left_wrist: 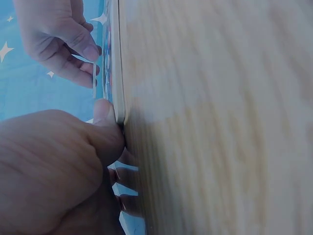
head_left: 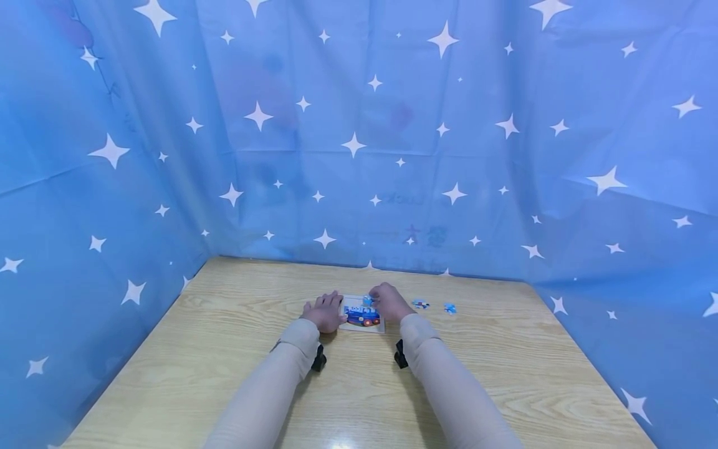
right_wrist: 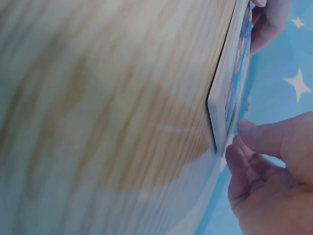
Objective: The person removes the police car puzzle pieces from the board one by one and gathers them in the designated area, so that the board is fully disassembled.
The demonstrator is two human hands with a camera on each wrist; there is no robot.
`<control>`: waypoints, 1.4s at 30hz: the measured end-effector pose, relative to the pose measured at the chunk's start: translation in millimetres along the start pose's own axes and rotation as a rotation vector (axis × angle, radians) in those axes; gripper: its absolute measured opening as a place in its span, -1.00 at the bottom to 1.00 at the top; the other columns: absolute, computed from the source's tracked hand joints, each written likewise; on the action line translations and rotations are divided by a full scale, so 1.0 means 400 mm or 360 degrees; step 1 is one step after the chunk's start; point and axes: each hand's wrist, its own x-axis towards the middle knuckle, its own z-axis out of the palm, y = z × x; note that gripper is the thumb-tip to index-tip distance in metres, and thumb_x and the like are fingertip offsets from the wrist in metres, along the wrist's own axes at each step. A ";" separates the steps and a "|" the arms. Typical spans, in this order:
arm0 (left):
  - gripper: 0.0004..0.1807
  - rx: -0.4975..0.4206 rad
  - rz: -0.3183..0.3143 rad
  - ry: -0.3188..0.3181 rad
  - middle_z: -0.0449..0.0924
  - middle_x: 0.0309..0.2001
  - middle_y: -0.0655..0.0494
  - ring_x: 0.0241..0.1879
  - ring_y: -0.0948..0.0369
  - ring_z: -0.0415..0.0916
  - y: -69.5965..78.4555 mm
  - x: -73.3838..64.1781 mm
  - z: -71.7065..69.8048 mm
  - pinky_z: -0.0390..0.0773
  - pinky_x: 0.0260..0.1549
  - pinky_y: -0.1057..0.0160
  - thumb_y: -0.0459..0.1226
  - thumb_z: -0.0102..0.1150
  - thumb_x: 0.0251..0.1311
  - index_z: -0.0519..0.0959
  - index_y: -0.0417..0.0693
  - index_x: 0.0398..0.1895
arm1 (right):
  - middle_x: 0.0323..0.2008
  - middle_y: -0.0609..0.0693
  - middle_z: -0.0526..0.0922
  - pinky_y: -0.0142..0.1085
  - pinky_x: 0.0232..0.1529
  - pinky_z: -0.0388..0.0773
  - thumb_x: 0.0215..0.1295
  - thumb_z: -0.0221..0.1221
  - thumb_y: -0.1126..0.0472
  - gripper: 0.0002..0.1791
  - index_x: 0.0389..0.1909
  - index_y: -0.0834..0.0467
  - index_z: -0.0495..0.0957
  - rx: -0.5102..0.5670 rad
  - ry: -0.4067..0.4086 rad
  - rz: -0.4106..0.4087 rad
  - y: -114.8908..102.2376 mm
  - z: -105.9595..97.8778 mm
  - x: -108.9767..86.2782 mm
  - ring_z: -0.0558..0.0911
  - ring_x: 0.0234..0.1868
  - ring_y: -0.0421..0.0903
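A small wooden jigsaw puzzle (head_left: 361, 317) with a blue vehicle picture and orange-red wheels lies flat on the table. At its left edge rests my left hand (head_left: 325, 313), fingers spread; in the left wrist view the thumb (left_wrist: 108, 128) presses on the board's edge (left_wrist: 117, 63). Over the upper right corner, my right hand (head_left: 389, 302) pinches a blue puzzle piece (head_left: 368, 300). That piece appears edge-on as a thin pale strip in the left wrist view, held above the board. Seen from the right wrist, the right hand (right_wrist: 279, 171) is beside the board's near corner (right_wrist: 217, 112).
Two loose puzzle pieces lie right of the board: one multicoloured (head_left: 420, 304), the other blue (head_left: 450, 308). The wooden table (head_left: 252, 293) ends at a blue curtain (head_left: 348, 174) with white stars, which hangs behind and along both sides.
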 end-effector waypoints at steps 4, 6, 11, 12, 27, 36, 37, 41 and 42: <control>-0.27 0.0007 -0.0001 -0.0006 -0.17 0.65 0.08 0.60 -0.03 -0.21 -0.003 0.006 0.002 -0.16 0.44 -0.33 0.07 -0.09 0.54 -0.01 0.13 0.65 | 0.11 0.20 0.59 0.00 0.22 0.50 0.44 0.14 0.45 -0.69 0.15 0.35 0.61 0.0021 0.0003 0.0028 0.007 0.000 0.000 0.56 0.19 0.15; -0.27 0.0007 -0.0004 -0.0014 -0.18 0.65 0.08 0.60 -0.03 -0.22 -0.004 0.008 0.003 -0.17 0.44 -0.32 0.08 -0.09 0.54 -0.01 0.14 0.65 | 0.09 0.19 0.59 0.01 0.22 0.50 0.44 0.14 0.44 -0.69 0.15 0.35 0.61 0.0030 0.0003 0.0050 0.010 0.001 0.001 0.56 0.18 0.15; -0.26 -0.0003 0.0004 -0.0016 -0.20 0.65 0.11 0.61 -0.03 -0.23 -0.009 0.011 0.008 -0.18 0.45 -0.32 0.09 -0.10 0.53 -0.02 0.16 0.66 | 0.08 0.17 0.59 0.01 0.23 0.49 0.45 0.13 0.44 -0.69 0.14 0.34 0.62 0.0035 0.0020 0.0062 0.025 0.001 0.000 0.56 0.18 0.14; -0.26 -0.0010 0.0007 -0.0012 -0.20 0.65 0.11 0.61 -0.02 -0.23 -0.009 0.012 0.008 -0.18 0.45 -0.32 0.09 -0.09 0.53 -0.02 0.16 0.65 | 0.09 0.18 0.59 0.01 0.23 0.49 0.45 0.12 0.45 -0.69 0.14 0.34 0.62 0.0034 0.0026 0.0054 0.028 0.000 0.000 0.55 0.18 0.14; -0.27 -0.0020 0.0026 -0.0013 -0.22 0.65 0.11 0.61 -0.02 -0.26 -0.007 0.005 0.005 -0.21 0.45 -0.31 0.07 -0.11 0.55 -0.03 0.15 0.66 | 0.10 0.24 0.62 0.05 0.17 0.53 0.35 0.15 0.54 -0.69 0.07 0.35 0.66 0.0041 0.0035 0.0007 0.073 -0.028 -0.016 0.57 0.18 0.21; -0.28 -0.0025 0.0020 -0.0022 -0.21 0.65 0.08 0.61 -0.04 -0.26 -0.008 0.007 0.005 -0.21 0.45 -0.33 0.06 -0.11 0.55 -0.02 0.13 0.65 | 0.19 0.23 0.57 0.07 0.23 0.48 0.36 0.14 0.51 -0.61 0.19 0.33 0.59 0.0105 0.0026 0.0142 0.106 -0.057 -0.022 0.52 0.26 0.22; -0.28 -0.0023 0.0019 -0.0024 -0.21 0.65 0.08 0.61 -0.04 -0.26 -0.008 0.007 0.004 -0.21 0.45 -0.33 0.06 -0.11 0.55 -0.02 0.13 0.65 | 0.20 0.24 0.57 0.07 0.24 0.48 0.36 0.14 0.51 -0.60 0.20 0.33 0.58 0.0104 0.0029 0.0152 0.108 -0.060 -0.023 0.52 0.26 0.22; -0.27 -0.0026 0.0016 -0.0040 -0.22 0.66 0.08 0.61 -0.03 -0.27 -0.006 0.002 0.000 -0.22 0.44 -0.33 0.06 -0.12 0.55 -0.04 0.12 0.66 | 0.18 0.26 0.57 0.07 0.24 0.47 0.36 0.13 0.51 -0.61 0.19 0.36 0.57 0.0048 0.0034 0.0148 0.115 -0.075 -0.026 0.51 0.25 0.23; -0.27 -0.0033 0.0021 -0.0038 -0.22 0.65 0.07 0.61 -0.04 -0.27 -0.005 -0.001 -0.001 -0.22 0.44 -0.34 0.05 -0.12 0.56 -0.03 0.10 0.66 | 0.18 0.26 0.57 0.07 0.25 0.46 0.37 0.13 0.51 -0.62 0.18 0.36 0.58 0.0039 0.0034 0.0149 0.117 -0.077 -0.026 0.51 0.25 0.23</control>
